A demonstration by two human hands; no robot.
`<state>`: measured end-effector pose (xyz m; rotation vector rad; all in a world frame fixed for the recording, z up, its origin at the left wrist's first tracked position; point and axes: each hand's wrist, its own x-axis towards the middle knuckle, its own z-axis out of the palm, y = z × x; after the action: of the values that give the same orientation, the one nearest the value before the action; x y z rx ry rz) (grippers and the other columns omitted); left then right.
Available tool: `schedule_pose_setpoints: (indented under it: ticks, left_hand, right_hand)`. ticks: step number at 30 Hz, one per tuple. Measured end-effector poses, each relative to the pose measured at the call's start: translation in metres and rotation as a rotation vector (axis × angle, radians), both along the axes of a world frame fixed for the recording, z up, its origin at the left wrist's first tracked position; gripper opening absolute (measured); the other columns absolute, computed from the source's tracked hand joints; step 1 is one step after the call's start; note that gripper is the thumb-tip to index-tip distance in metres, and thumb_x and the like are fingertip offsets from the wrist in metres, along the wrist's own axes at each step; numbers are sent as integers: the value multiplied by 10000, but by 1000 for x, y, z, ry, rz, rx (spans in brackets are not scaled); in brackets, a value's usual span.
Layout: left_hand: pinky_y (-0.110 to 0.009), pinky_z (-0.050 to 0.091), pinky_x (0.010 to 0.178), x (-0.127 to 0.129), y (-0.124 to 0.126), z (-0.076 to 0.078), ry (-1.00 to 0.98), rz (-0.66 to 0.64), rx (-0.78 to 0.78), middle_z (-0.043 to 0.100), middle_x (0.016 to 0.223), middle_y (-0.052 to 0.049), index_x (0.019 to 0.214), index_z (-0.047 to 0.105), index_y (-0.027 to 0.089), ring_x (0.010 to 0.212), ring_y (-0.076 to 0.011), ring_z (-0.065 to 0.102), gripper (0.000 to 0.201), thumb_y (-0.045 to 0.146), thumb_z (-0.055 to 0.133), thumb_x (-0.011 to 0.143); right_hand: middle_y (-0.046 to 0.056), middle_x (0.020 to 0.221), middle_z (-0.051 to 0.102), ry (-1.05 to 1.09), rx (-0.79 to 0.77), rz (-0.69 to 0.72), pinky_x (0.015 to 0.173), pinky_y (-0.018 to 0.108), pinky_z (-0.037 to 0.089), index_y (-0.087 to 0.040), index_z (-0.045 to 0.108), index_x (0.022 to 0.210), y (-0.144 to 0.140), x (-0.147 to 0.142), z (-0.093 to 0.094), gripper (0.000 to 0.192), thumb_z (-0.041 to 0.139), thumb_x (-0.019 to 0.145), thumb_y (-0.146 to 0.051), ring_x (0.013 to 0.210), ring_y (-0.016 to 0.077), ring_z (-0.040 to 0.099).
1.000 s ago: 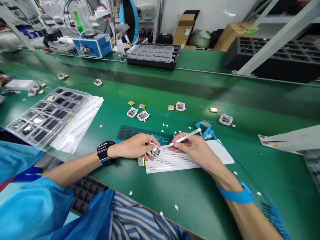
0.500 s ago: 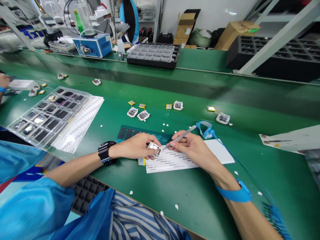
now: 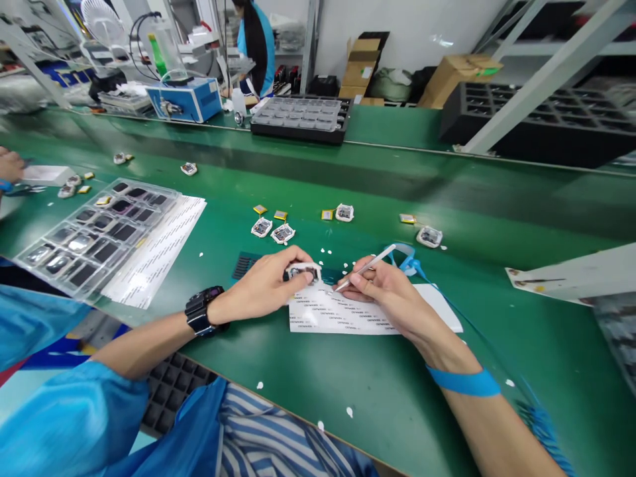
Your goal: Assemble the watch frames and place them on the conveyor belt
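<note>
My left hand point(image 3: 271, 281) is closed around a white watch case point(image 3: 304, 270), which is tilted on edge with its electronics partly covered by my fingers. Between the fingers of my right hand point(image 3: 385, 288) are metal tweezers point(image 3: 368, 266), their tip low over a printed white sheet point(image 3: 322, 318) and pointing at the case. Under my left hand lies a dark green sheet with black stickers point(image 3: 243, 265), largely hidden. Farther back sit similar white cases point(image 3: 283, 233) with yellow-edged batteries point(image 3: 280, 215) beside them.
At the left a clear tray of dark screens point(image 3: 99, 232) rests on another printed sheet point(image 3: 171, 248). A blue cord point(image 3: 457, 308) runs along the right. Small white tabs point(image 3: 350, 412) are scattered about. A co-worker's hand point(image 3: 10, 164) shows at the far left; another person point(image 3: 258, 50) is behind the bench.
My left hand has raised and turned the watch case so it stands more on edge, and the battery under it is no longer visible. The tweezers have turned slightly in my right hand.
</note>
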<state>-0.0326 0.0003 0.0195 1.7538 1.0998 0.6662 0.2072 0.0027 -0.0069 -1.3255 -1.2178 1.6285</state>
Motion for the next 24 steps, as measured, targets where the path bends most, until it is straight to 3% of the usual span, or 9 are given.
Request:
schedule_pose_setpoints:
  ticks: [2, 5, 9, 12, 15, 20, 24]
  left_hand:
    - [-221, 401, 598, 1, 2, 4, -99, 92, -67, 666, 915, -16, 973, 540, 188, 685, -97, 520, 151, 333, 541, 933]
    - [-217, 371, 530, 3, 7, 7, -283, 155, -316, 692, 807, -6, 923, 426, 208, 544, -75, 492, 94, 256, 506, 925]
    - [-253, 482, 627, 9, 10, 5, -512, 191, -526, 724, 783, -19, 1006, 412, 212, 639, -131, 674, 138, 161, 486, 900]
    - [-329, 535, 822, 14, 8, 0, -683, 187, -551, 746, 881, -25, 1166, 469, 221, 849, -163, 735, 334, 79, 491, 864]
    - [-385, 506, 973, 18, 3, -3, -803, 129, -567, 750, 987, -57, 1095, 558, 190, 1014, -178, 711, 295, 59, 545, 831]
    - [-435, 478, 1032, 20, -3, -4, -893, 10, -610, 750, 1074, -78, 1075, 611, 182, 1054, -201, 697, 277, 82, 605, 816]
    - [-416, 495, 1009, 20, -5, -5, -924, 0, -606, 753, 1087, -71, 1077, 627, 190, 1035, -197, 702, 292, 77, 605, 808]
  right_hand:
    - [5, 796, 715, -13, -11, -27, 834, 379, 630, -238, 517, 857, -1, -2, -1, 640, 870, 556, -679, 882, 230, 759]
    - [-9, 796, 711, -30, -14, -74, 775, 368, 649, -245, 506, 871, -1, -5, -3, 704, 868, 497, -719, 813, 227, 771]
    - [-8, 766, 724, -22, 59, -145, 736, 377, 661, -247, 502, 884, -4, -10, -1, 682, 864, 530, -705, 740, 234, 779]
    - [-9, 748, 734, 23, 190, -311, 715, 365, 663, -252, 499, 904, -10, -18, 5, 634, 876, 580, -645, 707, 228, 779]
    - [-10, 762, 747, 84, 287, -441, 708, 346, 663, -258, 506, 932, -21, -28, 13, 548, 874, 658, -558, 714, 218, 781]
    - [-16, 740, 720, 69, 378, -415, 679, 360, 668, -262, 501, 920, -35, -43, 18, 463, 824, 742, -542, 759, 238, 784]
    - [-5, 767, 716, 72, 383, -420, 667, 369, 672, -257, 512, 917, -38, -49, 17, 474, 837, 727, -545, 742, 235, 779]
